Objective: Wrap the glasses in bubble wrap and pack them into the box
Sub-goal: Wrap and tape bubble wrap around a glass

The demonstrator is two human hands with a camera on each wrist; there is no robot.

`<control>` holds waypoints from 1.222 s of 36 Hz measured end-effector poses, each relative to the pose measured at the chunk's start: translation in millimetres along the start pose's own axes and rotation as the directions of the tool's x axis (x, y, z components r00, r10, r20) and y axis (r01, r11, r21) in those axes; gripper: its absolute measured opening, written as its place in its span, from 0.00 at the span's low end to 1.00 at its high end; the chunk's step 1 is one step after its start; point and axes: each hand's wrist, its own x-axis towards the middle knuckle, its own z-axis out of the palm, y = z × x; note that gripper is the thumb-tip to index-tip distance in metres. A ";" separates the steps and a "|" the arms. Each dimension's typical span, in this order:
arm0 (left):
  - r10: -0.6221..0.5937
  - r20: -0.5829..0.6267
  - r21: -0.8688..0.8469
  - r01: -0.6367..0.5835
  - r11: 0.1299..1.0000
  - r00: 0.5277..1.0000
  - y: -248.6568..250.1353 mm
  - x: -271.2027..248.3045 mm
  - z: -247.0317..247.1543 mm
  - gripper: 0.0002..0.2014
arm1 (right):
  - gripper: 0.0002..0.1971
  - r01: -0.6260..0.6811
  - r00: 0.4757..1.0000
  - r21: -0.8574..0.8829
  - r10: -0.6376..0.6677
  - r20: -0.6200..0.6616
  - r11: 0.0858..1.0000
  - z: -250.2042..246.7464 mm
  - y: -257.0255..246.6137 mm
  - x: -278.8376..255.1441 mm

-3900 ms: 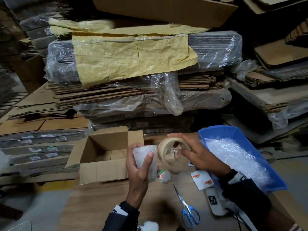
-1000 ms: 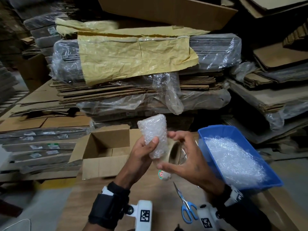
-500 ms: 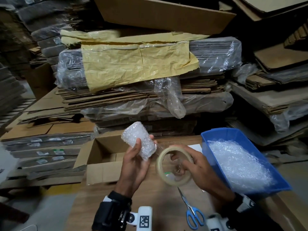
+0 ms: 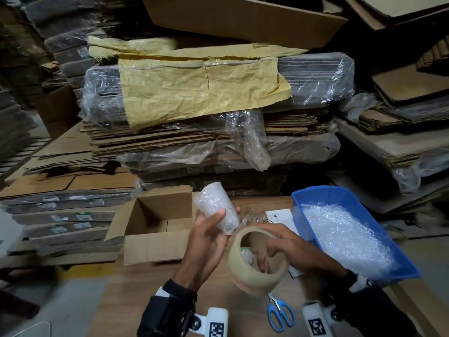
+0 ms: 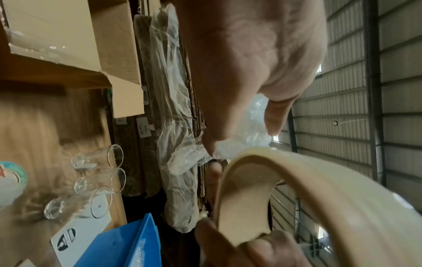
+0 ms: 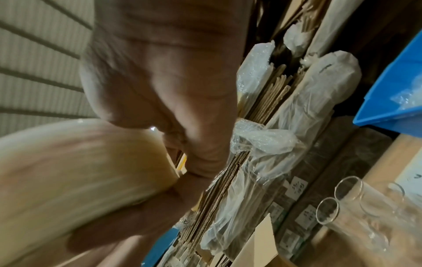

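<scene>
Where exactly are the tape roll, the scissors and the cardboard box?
tape roll (image 4: 245, 276), head view, on its outer band at the left.
scissors (image 4: 279, 314), head view, on the blue handles.
cardboard box (image 4: 155, 248), head view, on its near outer wall.

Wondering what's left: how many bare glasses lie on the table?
3, in a row: first glass by the box, second glass, third glass by the blue bin. Others may be hidden.

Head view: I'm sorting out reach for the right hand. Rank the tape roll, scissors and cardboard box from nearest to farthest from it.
1. Tape roll: held in the right hand itself.
2. Scissors: on the table just below it.
3. Cardboard box: far left, past the left hand.
</scene>
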 end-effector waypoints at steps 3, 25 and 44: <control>0.025 0.005 0.164 -0.025 0.986 1.000 -2.2 0.1 -3.1 0.45 | 0.30 -0.003 0.999 0.149 0.007 -0.031 0.989 3.4 -1.1 0.2; 0.211 -0.010 0.420 -0.187 0.888 0.978 -15.7 2.4 -20.7 0.38 | 0.25 -0.166 0.964 0.416 0.236 -0.123 0.894 19.9 22.8 -0.3; 0.041 -0.122 0.062 -0.034 0.997 0.992 5.4 14.1 -39.2 0.33 | 0.30 -0.169 0.964 0.019 0.170 -0.203 0.985 29.4 23.5 1.3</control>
